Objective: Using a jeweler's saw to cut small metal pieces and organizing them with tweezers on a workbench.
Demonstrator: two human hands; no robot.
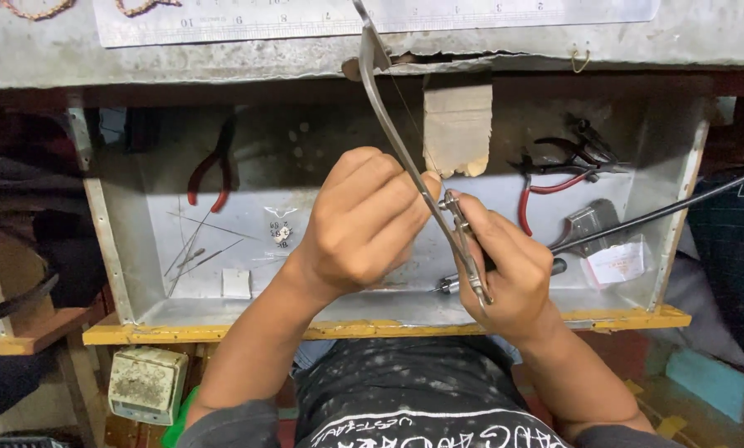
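two pliers (210, 170), one saw frame (405, 158), one ruler (372, 17)

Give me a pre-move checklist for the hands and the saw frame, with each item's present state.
1. Right hand grips the saw frame at its lower end: ok.
2. Left hand fingertips at the frame's clamp screw: ok.
3. Blade seated in the clamp: cannot tell, too thin to see.
4. Frame's top end against the bench edge: ok.
5. Pliers in the tray lie apart from both hands: ok.
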